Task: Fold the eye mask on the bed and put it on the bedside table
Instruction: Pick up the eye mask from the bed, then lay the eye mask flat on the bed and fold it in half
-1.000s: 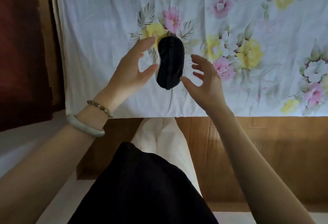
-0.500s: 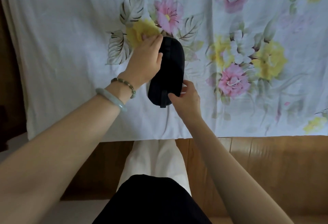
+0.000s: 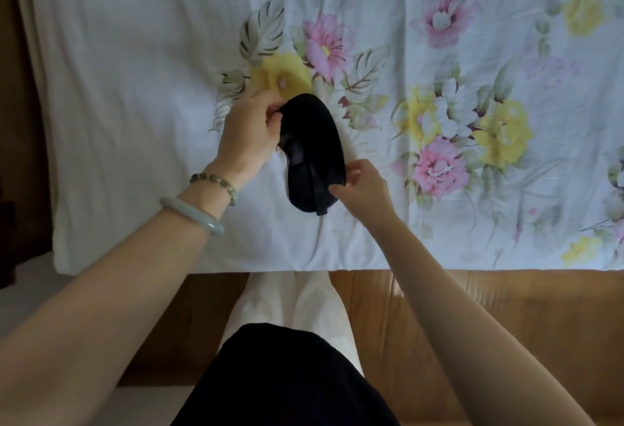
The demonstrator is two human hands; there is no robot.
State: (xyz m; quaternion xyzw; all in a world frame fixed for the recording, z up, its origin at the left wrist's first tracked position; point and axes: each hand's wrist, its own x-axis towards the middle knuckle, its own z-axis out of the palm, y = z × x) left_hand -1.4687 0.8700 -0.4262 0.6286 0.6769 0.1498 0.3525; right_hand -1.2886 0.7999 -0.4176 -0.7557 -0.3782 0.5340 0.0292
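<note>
A black eye mask [image 3: 312,152] lies lengthwise on the white floral bed sheet [image 3: 135,87], its strap running down its near half and poking out at the near end. My left hand [image 3: 250,133] pinches the mask's far left edge between thumb and fingers. My right hand [image 3: 363,185] pinches the near right edge. The far end of the mask looks slightly lifted off the sheet. No bedside table is in view.
The sheet's near edge hangs over a brown wooden bed frame [image 3: 506,317]. My legs in white trousers and a black top [image 3: 287,375] press against the frame. A dark strip of furniture or floor [image 3: 17,121] runs along the left.
Both hands went from hovering open beside the mask to gripping its edges. The view moved closer over the bed, and the mask has shifted and tilted slightly.
</note>
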